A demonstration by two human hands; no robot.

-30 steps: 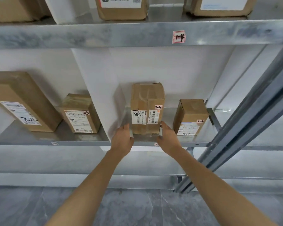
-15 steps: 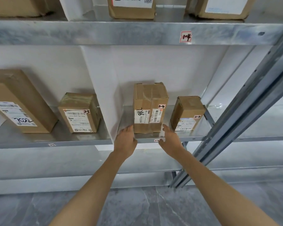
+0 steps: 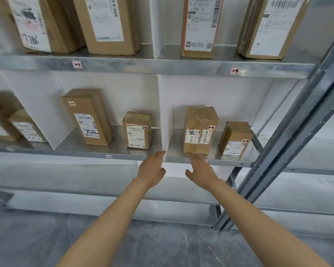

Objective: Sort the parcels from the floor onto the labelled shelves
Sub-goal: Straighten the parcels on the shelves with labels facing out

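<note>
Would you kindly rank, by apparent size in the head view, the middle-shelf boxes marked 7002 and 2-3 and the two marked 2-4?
1. Box marked 7002.
2. Taller, taped 2-4 box.
3. The 2-3 box and the smaller 2-4 box look about alike, so I would not rank them.

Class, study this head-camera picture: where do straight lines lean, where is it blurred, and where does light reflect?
Head view: the wide lens leans the grey upright; the far-left parcel is blurred; the shelf edge shows soft reflections; shadows are faint.

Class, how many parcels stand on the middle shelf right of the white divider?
2: taller taped parcel next to the divider, smaller parcel at its right. None appears hidden.
</note>
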